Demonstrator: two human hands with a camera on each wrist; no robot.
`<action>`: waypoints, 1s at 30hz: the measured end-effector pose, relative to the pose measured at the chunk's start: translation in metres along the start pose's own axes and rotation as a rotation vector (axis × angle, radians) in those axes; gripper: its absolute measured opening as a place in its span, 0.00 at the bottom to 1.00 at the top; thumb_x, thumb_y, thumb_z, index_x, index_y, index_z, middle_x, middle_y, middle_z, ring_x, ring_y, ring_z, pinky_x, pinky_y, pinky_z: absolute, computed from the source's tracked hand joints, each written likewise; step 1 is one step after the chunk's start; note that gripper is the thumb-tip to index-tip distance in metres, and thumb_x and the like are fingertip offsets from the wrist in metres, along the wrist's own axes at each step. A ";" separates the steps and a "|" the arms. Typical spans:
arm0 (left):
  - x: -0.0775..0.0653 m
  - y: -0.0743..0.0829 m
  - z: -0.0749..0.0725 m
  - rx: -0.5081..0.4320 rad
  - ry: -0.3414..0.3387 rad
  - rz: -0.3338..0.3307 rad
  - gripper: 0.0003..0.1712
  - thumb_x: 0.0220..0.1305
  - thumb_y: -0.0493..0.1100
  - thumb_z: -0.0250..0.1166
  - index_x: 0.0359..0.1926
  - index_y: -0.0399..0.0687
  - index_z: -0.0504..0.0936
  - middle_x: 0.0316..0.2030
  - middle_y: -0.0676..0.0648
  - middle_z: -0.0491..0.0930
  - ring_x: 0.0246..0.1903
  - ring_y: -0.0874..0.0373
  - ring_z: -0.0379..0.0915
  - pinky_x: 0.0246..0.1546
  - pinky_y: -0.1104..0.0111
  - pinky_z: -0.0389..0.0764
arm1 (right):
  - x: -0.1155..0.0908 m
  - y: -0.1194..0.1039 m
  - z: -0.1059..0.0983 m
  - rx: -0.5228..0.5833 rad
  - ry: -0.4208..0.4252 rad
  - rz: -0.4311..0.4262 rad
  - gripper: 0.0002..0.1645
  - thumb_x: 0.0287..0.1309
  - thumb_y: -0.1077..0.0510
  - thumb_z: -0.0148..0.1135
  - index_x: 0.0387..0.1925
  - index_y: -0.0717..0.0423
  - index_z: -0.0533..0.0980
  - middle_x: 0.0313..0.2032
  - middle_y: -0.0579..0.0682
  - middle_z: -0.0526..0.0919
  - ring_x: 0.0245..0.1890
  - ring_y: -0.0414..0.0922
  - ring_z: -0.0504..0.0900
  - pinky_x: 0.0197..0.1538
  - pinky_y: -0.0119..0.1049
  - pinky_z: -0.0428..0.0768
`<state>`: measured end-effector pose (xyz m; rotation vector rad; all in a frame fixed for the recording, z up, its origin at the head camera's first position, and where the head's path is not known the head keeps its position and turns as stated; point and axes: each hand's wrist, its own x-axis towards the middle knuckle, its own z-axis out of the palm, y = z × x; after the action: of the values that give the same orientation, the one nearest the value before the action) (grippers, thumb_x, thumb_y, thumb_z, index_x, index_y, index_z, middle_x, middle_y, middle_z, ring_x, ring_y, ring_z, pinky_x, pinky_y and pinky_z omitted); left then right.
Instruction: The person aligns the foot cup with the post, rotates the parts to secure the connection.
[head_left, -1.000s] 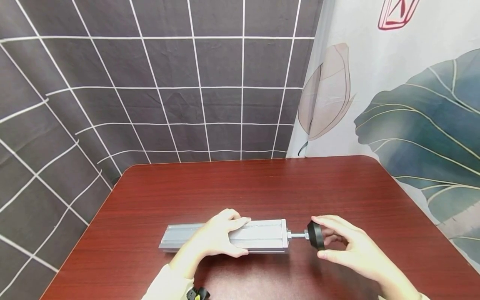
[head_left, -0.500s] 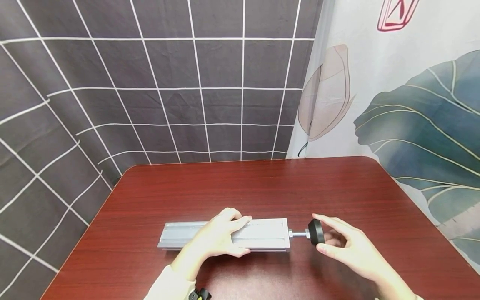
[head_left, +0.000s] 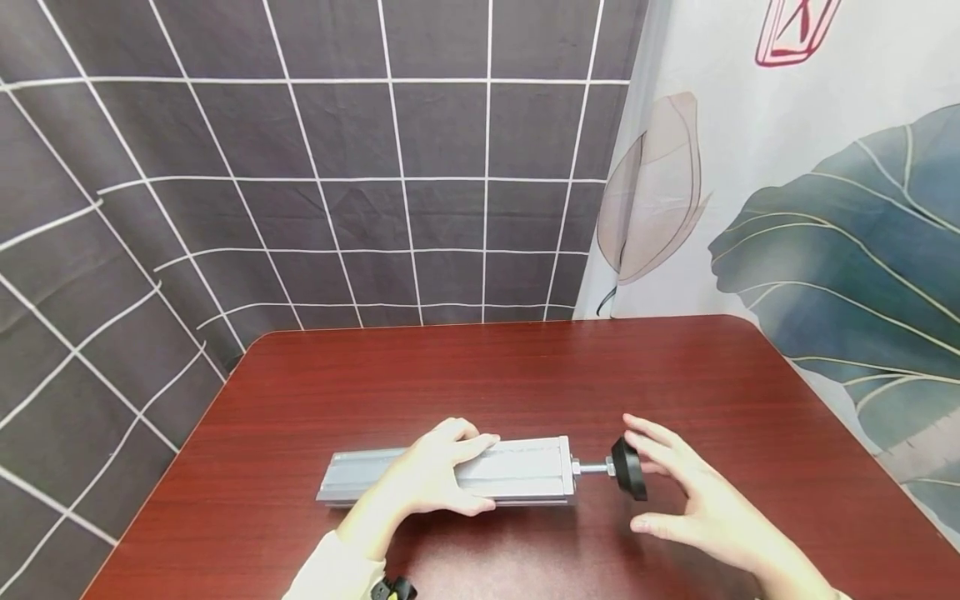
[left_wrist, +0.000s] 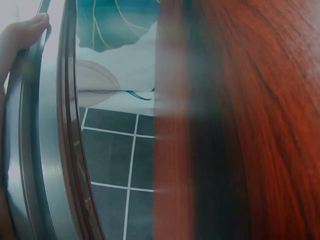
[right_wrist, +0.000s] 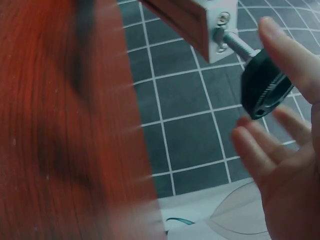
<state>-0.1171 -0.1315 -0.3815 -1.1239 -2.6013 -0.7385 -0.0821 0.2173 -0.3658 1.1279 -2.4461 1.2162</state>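
Note:
My left hand [head_left: 431, 473] grips a long silver aluminium profile [head_left: 525, 471] from above, fingers over the far side and thumb along the near side. The profile lies crosswise over the table, its shadow falling below it. From its right end plate [right_wrist: 216, 45] sticks out a threaded rod [head_left: 596, 468] with nuts. A black round levelling foot [head_left: 630, 469] sits on the rod's outer end. Spread around that foot, my right hand [head_left: 701, 504] has its fingers at the far side and its thumb standing apart on the near side. The left wrist view shows the grooved profile [left_wrist: 50, 130] close up.
The reddish-brown wooden table [head_left: 480, 375] stretches beyond and to both sides. Behind it hangs a dark curtain [head_left: 442, 133] with a white grid. A white curtain [head_left: 750, 133] with leaf prints hangs at the right.
My right hand's fingers and thumb have spread wider, the thumb coming away from the levelling foot. The left hand keeps its grip, and the profile has barely shifted.

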 end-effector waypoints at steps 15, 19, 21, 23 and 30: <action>0.004 0.006 -0.001 -0.008 -0.041 -0.019 0.39 0.38 0.57 0.76 0.54 0.50 0.80 0.38 0.55 0.71 0.39 0.63 0.69 0.41 0.75 0.70 | -0.002 -0.003 0.000 0.045 0.058 0.025 0.43 0.36 0.67 0.76 0.59 0.59 0.71 0.56 0.45 0.71 0.36 0.37 0.81 0.41 0.25 0.76; 0.003 0.006 0.001 0.002 -0.032 -0.019 0.39 0.37 0.57 0.76 0.54 0.50 0.80 0.38 0.55 0.71 0.38 0.63 0.68 0.40 0.76 0.70 | -0.002 -0.004 0.002 0.063 0.068 0.120 0.42 0.38 0.66 0.75 0.60 0.56 0.70 0.53 0.40 0.72 0.35 0.37 0.80 0.39 0.26 0.77; 0.003 0.007 0.000 -0.001 -0.027 -0.023 0.39 0.37 0.57 0.76 0.54 0.49 0.80 0.38 0.54 0.71 0.38 0.62 0.68 0.40 0.75 0.70 | -0.002 -0.005 0.002 0.051 0.073 0.158 0.42 0.39 0.66 0.75 0.60 0.56 0.70 0.50 0.39 0.74 0.34 0.37 0.80 0.37 0.27 0.77; 0.003 0.008 0.000 0.004 -0.018 -0.020 0.39 0.36 0.56 0.77 0.54 0.49 0.80 0.38 0.54 0.70 0.38 0.62 0.68 0.40 0.76 0.70 | -0.001 -0.006 0.002 0.044 0.068 0.200 0.42 0.40 0.64 0.75 0.61 0.53 0.70 0.48 0.39 0.75 0.33 0.37 0.80 0.36 0.30 0.78; 0.006 0.010 0.001 0.078 0.015 0.022 0.41 0.33 0.57 0.77 0.52 0.46 0.81 0.37 0.53 0.71 0.38 0.61 0.68 0.39 0.75 0.71 | -0.001 -0.004 0.005 0.027 0.060 0.285 0.40 0.44 0.62 0.73 0.62 0.49 0.69 0.41 0.39 0.78 0.32 0.36 0.80 0.34 0.29 0.78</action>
<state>-0.1142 -0.1215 -0.3764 -1.1178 -2.5769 -0.6322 -0.0778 0.2126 -0.3669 0.7540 -2.6167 1.3401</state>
